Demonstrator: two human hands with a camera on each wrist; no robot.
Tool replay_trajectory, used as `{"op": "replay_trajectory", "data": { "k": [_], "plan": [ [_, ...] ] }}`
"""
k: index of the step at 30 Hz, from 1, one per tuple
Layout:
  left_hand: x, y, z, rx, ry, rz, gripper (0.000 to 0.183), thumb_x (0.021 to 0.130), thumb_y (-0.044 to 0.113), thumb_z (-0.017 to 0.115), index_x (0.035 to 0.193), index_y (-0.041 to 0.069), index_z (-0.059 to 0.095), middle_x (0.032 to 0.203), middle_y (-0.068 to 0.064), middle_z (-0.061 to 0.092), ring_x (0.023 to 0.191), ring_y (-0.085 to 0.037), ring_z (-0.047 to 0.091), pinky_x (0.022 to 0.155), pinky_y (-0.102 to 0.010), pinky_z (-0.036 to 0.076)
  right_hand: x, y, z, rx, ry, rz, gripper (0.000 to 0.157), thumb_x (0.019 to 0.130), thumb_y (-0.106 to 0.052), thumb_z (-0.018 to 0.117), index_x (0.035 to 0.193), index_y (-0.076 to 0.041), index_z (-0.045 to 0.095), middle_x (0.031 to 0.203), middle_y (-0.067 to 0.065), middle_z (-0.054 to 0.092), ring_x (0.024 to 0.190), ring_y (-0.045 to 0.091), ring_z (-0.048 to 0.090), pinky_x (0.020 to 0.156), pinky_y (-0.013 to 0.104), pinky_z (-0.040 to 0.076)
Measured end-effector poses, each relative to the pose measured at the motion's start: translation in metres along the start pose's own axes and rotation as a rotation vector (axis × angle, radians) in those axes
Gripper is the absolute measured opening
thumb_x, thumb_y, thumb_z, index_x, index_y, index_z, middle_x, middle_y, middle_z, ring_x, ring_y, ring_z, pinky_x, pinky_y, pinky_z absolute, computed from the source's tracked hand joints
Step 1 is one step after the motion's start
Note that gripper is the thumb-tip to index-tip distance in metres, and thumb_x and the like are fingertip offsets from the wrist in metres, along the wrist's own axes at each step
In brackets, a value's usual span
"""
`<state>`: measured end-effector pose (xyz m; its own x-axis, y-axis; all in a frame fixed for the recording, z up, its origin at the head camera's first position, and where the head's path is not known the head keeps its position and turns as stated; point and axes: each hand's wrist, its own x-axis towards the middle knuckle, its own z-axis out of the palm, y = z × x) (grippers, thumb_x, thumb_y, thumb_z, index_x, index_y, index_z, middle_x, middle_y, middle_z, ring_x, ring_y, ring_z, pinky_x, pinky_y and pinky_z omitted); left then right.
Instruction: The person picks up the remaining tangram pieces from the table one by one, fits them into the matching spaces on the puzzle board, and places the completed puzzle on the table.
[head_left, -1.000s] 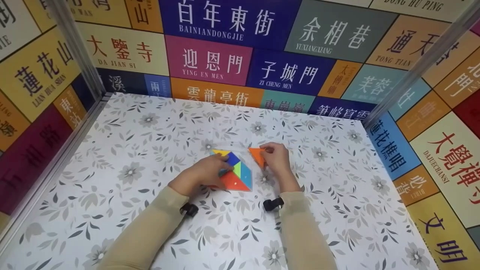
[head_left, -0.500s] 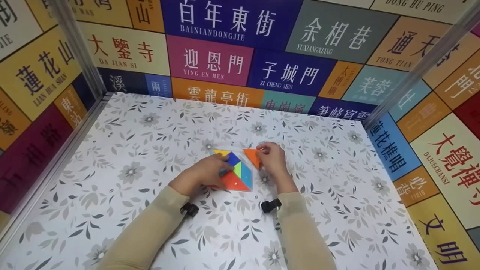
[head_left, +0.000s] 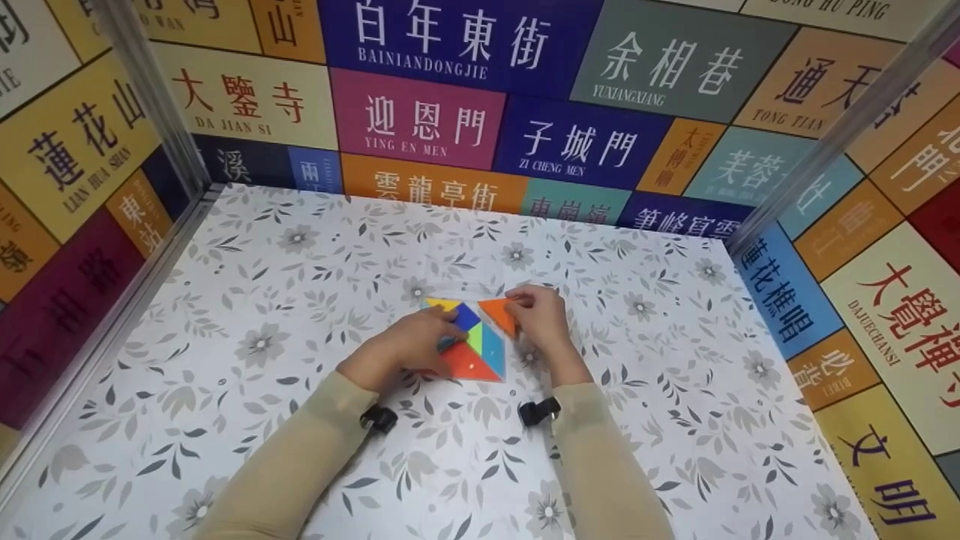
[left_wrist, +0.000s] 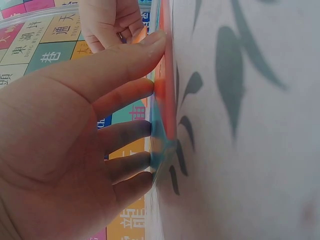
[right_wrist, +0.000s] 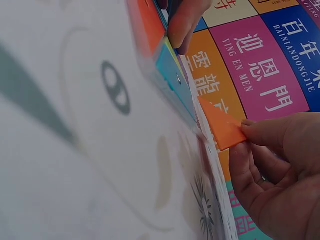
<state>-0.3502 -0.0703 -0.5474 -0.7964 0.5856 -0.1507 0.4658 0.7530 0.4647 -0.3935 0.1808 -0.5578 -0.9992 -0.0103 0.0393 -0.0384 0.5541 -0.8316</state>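
A tangram puzzle lies on the table, partly hidden by my left hand (head_left: 411,341). Its visible pieces are a red triangle (head_left: 474,366), a light blue piece (head_left: 492,352), a dark blue piece (head_left: 468,316), a green piece (head_left: 476,336) and some yellow (head_left: 441,304). My left fingers spread over it, and in the left wrist view their tips (left_wrist: 144,129) rest on the pieces. At the puzzle's upper right corner, my right hand (head_left: 541,316) pinches an orange triangle (head_left: 495,310) between thumb and fingers. The right wrist view shows the triangle (right_wrist: 223,126) tilted, beside the light blue piece.
The white table (head_left: 637,420) has a grey flower and leaf print. Walls (head_left: 420,120) of coloured panels with lettering rise at the back and both sides. A black wrist strap part (head_left: 379,419) sits at each cuff.
My right hand has moved left with the orange triangle, bringing it closer to the puzzle's upper right edge. The left hand has stayed in place on the pieces.
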Motion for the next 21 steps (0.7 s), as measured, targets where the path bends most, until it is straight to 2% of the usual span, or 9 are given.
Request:
{"op": "replay_trajectory", "data": {
  "k": [10, 21],
  "plan": [
    [0.001, 0.0, 0.001, -0.005, 0.01, -0.025, 0.064, 0.081, 0.029, 0.091, 0.141, 0.02, 0.071, 0.168, -0.011, 0.044, 0.159, -0.037, 0.035, 0.128, -0.05, 0.035, -0.001, -0.004, 0.005, -0.031, -0.029, 0.001, 0.023, 0.099, -0.013, 0.073, 0.12, -0.008, 0.08, 0.114, 0.01, 0.08, 0.107, 0.025, 0.075, 0.098, 0.041, 0.061],
    [0.002, 0.001, 0.001, -0.001, -0.005, -0.035, 0.063, 0.082, 0.03, 0.091, 0.141, 0.022, 0.071, 0.17, -0.009, 0.043, 0.16, -0.037, 0.034, 0.128, -0.05, 0.035, -0.001, -0.007, 0.011, -0.066, -0.027, -0.022, 0.02, 0.099, -0.011, 0.074, 0.118, -0.009, 0.081, 0.112, 0.01, 0.08, 0.104, 0.024, 0.075, 0.096, 0.041, 0.062]
  ]
}}
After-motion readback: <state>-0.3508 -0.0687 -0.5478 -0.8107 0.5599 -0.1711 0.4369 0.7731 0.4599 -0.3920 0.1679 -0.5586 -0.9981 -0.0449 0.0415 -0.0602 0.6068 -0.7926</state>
